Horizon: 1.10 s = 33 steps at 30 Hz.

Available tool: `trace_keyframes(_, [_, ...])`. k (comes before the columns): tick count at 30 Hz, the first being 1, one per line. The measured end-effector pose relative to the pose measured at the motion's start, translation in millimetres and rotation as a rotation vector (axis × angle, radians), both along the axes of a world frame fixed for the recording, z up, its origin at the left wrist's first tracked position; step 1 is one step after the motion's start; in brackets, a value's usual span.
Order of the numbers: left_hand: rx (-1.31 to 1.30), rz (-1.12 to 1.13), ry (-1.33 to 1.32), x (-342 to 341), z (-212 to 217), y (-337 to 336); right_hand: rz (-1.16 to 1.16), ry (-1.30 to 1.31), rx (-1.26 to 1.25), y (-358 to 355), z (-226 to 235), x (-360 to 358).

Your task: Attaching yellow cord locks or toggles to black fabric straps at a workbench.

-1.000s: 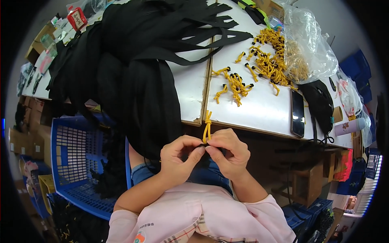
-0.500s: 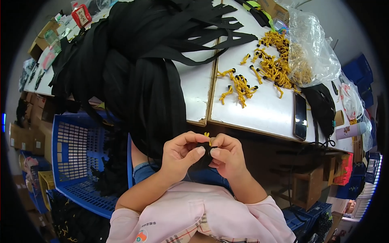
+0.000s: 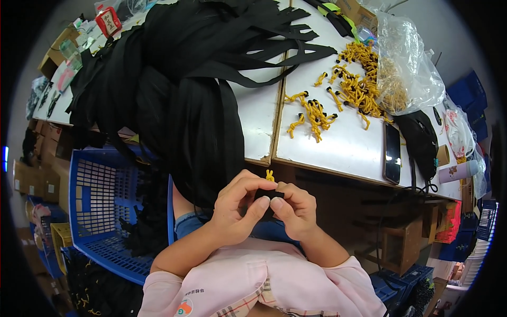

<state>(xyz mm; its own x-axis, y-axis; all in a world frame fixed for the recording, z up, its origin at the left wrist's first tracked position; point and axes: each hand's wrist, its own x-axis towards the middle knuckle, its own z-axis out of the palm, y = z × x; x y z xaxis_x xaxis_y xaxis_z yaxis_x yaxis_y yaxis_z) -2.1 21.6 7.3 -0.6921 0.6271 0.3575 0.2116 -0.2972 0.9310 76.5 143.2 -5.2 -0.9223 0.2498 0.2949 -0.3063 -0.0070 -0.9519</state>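
Observation:
Both hands meet above my lap, just off the table's near edge. My left hand (image 3: 240,203) pinches a black strap (image 3: 269,194) between thumb and fingers. From the other side my right hand (image 3: 296,208) grips the same strap, thumb close to the left thumb. A yellow cord piece (image 3: 270,175) sticks up from the strap beyond my fingertips; its lower part is hidden. Many long black straps (image 3: 200,116) lie heaped on the table to the left and hang over its edge.
Yellow cord pieces with black ends (image 3: 317,116) lie on the white table (image 3: 253,121), beside a clear plastic bag (image 3: 412,68). A phone (image 3: 392,153), a black pouch (image 3: 420,140) and a cup (image 3: 455,171) are to the right. A blue basket (image 3: 100,206) stands left of my legs.
My thumbs have come closer together, and the fingers have shifted along the black strap. More of the yellow cord piece now shows above them.

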Motion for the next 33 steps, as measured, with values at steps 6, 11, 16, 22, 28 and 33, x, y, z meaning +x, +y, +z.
trace_keyframes(6, [-0.032, -0.120, 0.092, -7, 2, -6, 0.167, -0.232, -0.443, -2, 12, 5])
trace_keyframes(11, [-0.052, -0.130, 0.063, -3, 3, -8, -0.092, 0.080, 0.153, -4, 6, -3])
trace_keyframes(16, [-0.073, -0.077, -0.243, 4, -5, -16, -0.220, 0.241, 0.439, -5, 9, -2])
trace_keyframes(22, [-0.167, -0.032, 0.196, -4, 3, -20, -0.152, 0.069, 0.218, -2, 22, 0])
trace_keyframes(28, [-0.271, -0.013, 0.219, 0, -2, -17, -0.212, 0.261, 0.692, 1, 17, -1])
trace_keyframes(33, [-0.260, -0.089, -0.108, 9, -11, -17, -0.305, 0.416, 0.810, -3, 8, -1])
